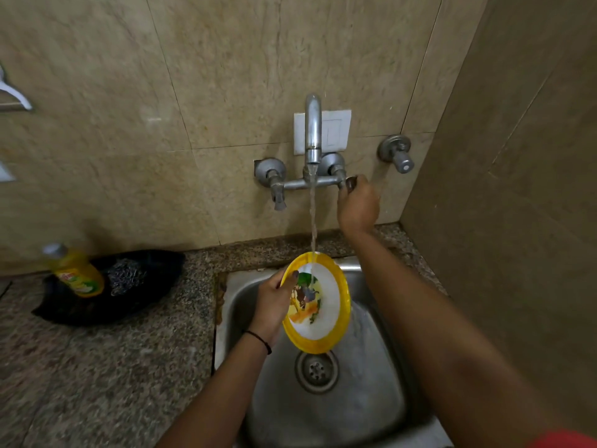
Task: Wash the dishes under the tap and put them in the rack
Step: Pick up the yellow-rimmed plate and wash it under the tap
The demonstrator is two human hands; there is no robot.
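Note:
My left hand (273, 302) grips the left rim of a yellow-rimmed plate (326, 331) with a cartoon picture, held tilted on edge over the steel sink (349, 412). Water runs from the wall tap (312, 130) in a thin stream onto the plate's top rim and spills off its right side into the basin. My right hand (357, 205) reaches up and is closed around the tap's right handle (350, 182). No rack is in view.
On the speckled granite counter (106, 367) to the left lie a black cloth (80, 310) with a steel scrubber (126, 278) and a yellow dish-soap bottle (76, 271) on it. The tap's left handle (278, 195) and a separate valve (397, 155) stick out from the tiled wall. A side wall closes the right.

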